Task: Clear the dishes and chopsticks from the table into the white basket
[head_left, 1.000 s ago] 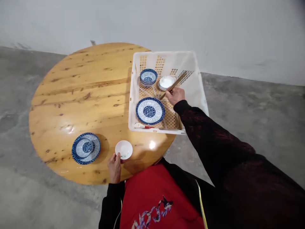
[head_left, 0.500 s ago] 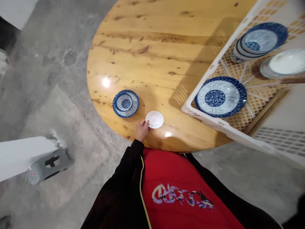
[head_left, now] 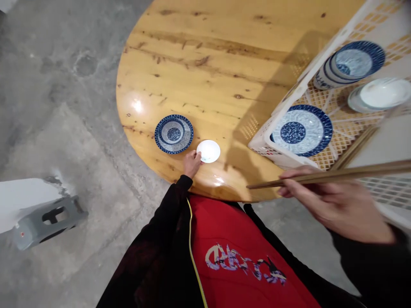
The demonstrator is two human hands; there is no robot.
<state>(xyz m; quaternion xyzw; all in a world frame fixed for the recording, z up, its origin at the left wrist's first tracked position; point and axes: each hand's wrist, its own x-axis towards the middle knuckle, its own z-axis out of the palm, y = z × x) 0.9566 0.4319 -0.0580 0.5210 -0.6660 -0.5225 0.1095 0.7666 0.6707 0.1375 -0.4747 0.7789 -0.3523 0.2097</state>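
Observation:
My left hand [head_left: 192, 164] pinches the near left rim of a small white bowl [head_left: 209, 152] at the table's front edge. Left of the bowl lies a blue-rimmed plate [head_left: 188, 143] with a smaller blue-patterned dish [head_left: 174, 134] on it. On the right, my right hand [head_left: 337, 203] is closed around long wooden chopsticks [head_left: 372, 170]; their thin tips point left over the table's edge. How many sticks there are I cannot tell. Both my sleeves are black.
A white plastic basket [head_left: 272, 122] stands at the table's [head_left: 218, 60] right side. Inside are a blue-rimmed plate [head_left: 316, 132], stacked blue-and-white bowls [head_left: 358, 62], white bowls [head_left: 382, 94] and more wooden sticks [head_left: 355, 147]. A grey stool [head_left: 48, 222] is on the floor at left.
My right hand has come into view from the right with chopsticks in it. My left hand stays at the white bowl. The view has shifted slightly.

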